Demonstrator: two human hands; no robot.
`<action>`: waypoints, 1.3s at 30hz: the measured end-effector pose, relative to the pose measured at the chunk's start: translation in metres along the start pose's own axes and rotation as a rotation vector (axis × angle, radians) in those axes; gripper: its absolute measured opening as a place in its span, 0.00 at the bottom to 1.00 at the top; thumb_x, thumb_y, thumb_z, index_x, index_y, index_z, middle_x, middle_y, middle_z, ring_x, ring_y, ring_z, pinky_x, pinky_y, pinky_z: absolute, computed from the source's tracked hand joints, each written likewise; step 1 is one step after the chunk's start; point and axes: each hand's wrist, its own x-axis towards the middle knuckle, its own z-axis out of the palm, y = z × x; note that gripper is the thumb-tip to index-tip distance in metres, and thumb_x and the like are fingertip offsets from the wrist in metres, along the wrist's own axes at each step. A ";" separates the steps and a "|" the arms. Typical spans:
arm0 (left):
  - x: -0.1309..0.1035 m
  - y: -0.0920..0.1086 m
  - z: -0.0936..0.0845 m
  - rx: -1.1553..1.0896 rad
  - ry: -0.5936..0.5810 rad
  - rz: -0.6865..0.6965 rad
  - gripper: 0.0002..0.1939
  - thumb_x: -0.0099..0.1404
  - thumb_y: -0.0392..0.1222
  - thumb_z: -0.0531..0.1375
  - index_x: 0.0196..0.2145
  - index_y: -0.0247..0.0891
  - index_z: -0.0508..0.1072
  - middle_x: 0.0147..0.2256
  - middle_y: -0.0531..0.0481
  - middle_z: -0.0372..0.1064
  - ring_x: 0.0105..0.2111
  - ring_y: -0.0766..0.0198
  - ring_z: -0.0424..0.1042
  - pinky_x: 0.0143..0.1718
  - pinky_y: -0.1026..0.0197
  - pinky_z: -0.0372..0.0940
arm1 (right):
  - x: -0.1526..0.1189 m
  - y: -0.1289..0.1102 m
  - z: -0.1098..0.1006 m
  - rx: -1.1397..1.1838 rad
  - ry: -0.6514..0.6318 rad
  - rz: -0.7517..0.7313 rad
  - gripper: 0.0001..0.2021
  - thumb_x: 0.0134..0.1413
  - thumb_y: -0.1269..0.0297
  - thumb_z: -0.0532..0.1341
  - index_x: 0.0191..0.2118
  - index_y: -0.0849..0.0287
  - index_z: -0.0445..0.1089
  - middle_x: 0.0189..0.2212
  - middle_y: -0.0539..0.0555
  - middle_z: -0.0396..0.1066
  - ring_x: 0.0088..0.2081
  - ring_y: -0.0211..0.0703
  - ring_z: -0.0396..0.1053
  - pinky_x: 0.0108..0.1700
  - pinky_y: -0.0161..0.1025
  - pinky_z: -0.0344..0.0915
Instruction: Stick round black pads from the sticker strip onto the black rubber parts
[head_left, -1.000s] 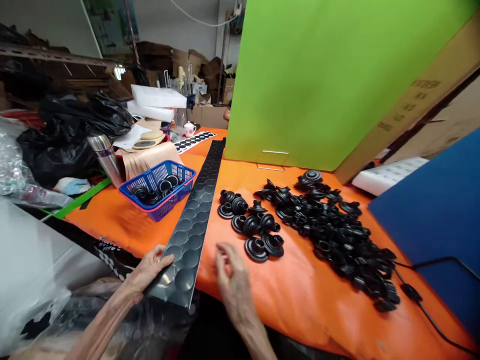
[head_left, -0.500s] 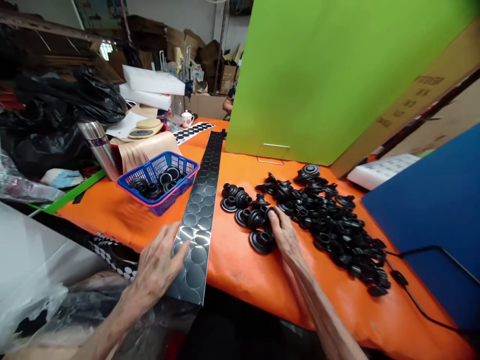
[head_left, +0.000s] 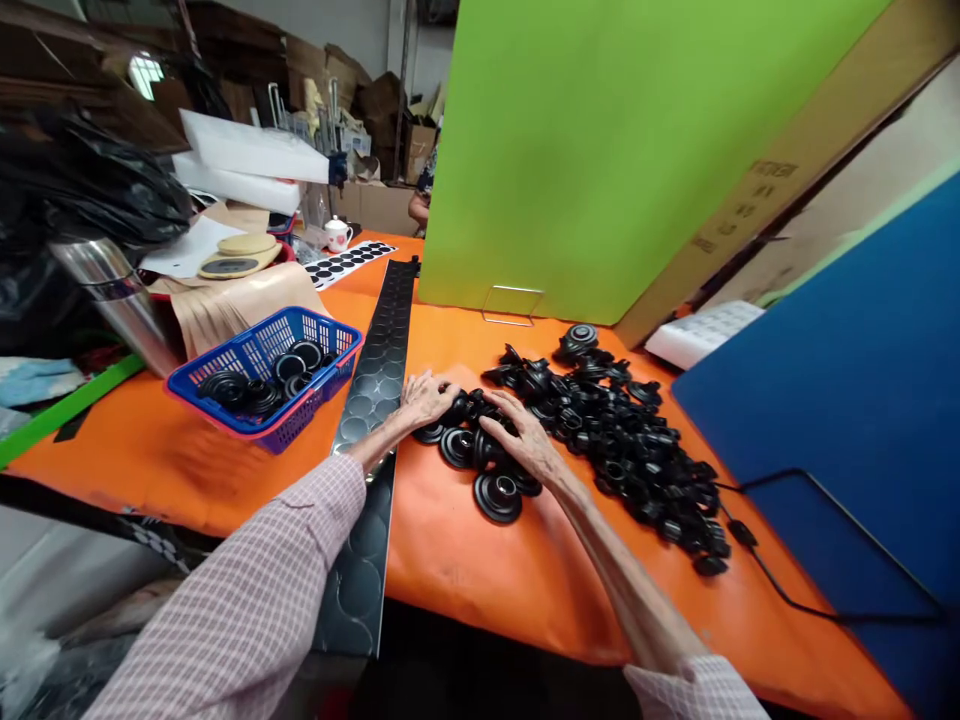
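My left hand (head_left: 426,400) reaches across the black strip (head_left: 375,385) printed with circles. Its fingers bend over a black stepped round part (head_left: 454,404) at the left end of a small group. From the other side, my right hand (head_left: 523,436) lies over the same group, thumb and forefinger apart, touching parts beneath. Some of its fingertips are hidden among them. Several of these black parts have a wide flange and a raised collar. One flanged part (head_left: 497,497) rests nearest to me, collar up, on the orange tabletop (head_left: 442,545).
A large pile of black parts (head_left: 637,450) spreads to the right. At left stands a blue basket (head_left: 341,345) with black rings, beside a steel flask (head_left: 124,300). A green board (head_left: 600,150) and a blue panel (head_left: 825,400) bound the back and right. A black cable (head_left: 772,590) lies at right.
My left hand has left the near part of the strip and moved forward and right to the small group. My right hand has shifted slightly left, its fingers spread wider. The view has turned right.
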 end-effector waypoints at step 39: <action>-0.324 -0.006 -0.025 -1.387 0.201 -0.497 0.17 0.59 0.41 0.64 0.46 0.35 0.73 0.43 0.44 0.74 0.37 0.62 0.72 0.41 0.60 0.66 | -0.210 -0.128 0.090 1.207 -0.217 0.663 0.18 0.46 0.49 0.68 0.35 0.58 0.69 0.30 0.49 0.71 0.29 0.36 0.69 0.34 0.34 0.67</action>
